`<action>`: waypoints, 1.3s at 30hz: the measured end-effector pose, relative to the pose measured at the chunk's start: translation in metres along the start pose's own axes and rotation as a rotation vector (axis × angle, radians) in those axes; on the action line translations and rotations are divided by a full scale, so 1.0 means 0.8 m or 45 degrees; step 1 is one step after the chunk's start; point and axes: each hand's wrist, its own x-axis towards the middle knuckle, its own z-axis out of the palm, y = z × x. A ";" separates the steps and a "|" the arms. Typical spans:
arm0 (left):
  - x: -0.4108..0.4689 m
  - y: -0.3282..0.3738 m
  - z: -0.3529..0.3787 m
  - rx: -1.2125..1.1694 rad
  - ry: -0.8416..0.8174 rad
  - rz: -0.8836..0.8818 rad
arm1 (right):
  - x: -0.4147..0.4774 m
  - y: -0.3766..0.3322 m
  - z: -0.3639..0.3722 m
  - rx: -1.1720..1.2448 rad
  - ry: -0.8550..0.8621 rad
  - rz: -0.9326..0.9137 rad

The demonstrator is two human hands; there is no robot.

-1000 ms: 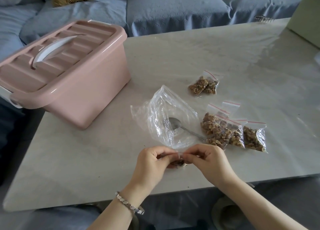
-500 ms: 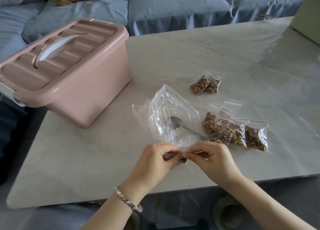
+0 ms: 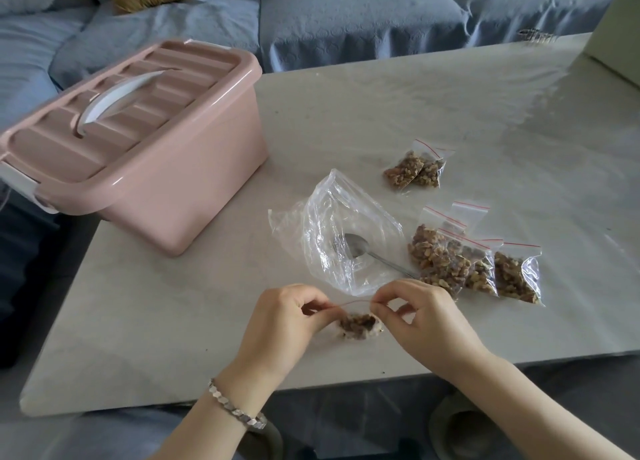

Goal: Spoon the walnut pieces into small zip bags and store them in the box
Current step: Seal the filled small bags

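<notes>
The person is working at the front edge of the pale table (image 3: 173,321), holding a small zip bag (image 3: 367,332) up by its top strip. The left hand (image 3: 287,316) is pinching the strip's left end with curled fingers. The right hand (image 3: 420,312) is pinching the right end the same way. Walnut pieces (image 3: 356,322) are bulging in the bag's bottom, low over the table; I cannot tell whether it is touching. Just behind the hands a large clear bag (image 3: 346,217) is lying crumpled, with a spoon (image 3: 358,246) resting inside it. Beside its right side, a cluster of filled bags (image 3: 485,272) is lying overlapped, and two more bags (image 3: 414,170) are sitting farther back. The pink box (image 3: 156,182) is standing on the table's left corner with its lid (image 3: 104,141) on. A silver bracelet (image 3: 239,409) is circling the left wrist.
</notes>
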 end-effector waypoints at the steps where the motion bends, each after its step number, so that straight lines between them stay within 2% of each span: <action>1: 0.000 0.002 0.000 0.014 -0.001 0.029 | 0.002 -0.004 0.000 -0.073 -0.039 -0.046; 3: 0.002 0.005 0.001 0.043 -0.023 0.110 | 0.008 -0.012 0.001 -0.155 -0.099 -0.141; 5: 0.004 0.006 0.003 0.066 -0.031 0.173 | 0.013 -0.018 0.000 -0.243 -0.064 -0.234; 8: 0.009 0.009 0.001 0.058 0.018 0.177 | 0.017 -0.017 -0.007 -0.385 -0.004 -0.326; 10: 0.011 0.014 0.000 0.041 0.032 0.136 | 0.018 -0.014 -0.015 -0.331 -0.023 -0.315; 15: 0.012 0.019 0.008 -0.007 0.013 0.020 | 0.016 -0.010 -0.029 0.030 0.002 0.029; 17: 0.016 0.019 0.016 -0.044 -0.032 -0.033 | 0.017 -0.008 -0.034 0.087 0.032 0.136; 20: 0.028 0.025 0.036 -0.069 -0.151 -0.085 | 0.025 0.006 -0.047 -0.038 -0.025 0.297; 24: 0.050 0.037 0.064 0.064 -0.272 0.013 | 0.032 0.019 -0.075 -0.339 -0.133 0.361; 31: 0.081 0.055 0.067 0.231 -0.290 0.107 | 0.108 0.033 -0.136 -0.432 0.234 0.338; 36: 0.074 0.050 0.037 0.304 -0.203 0.131 | 0.208 0.062 -0.136 -0.564 0.215 0.554; 39: 0.066 0.042 0.020 0.312 -0.152 0.115 | 0.238 0.072 -0.126 -0.505 0.194 0.708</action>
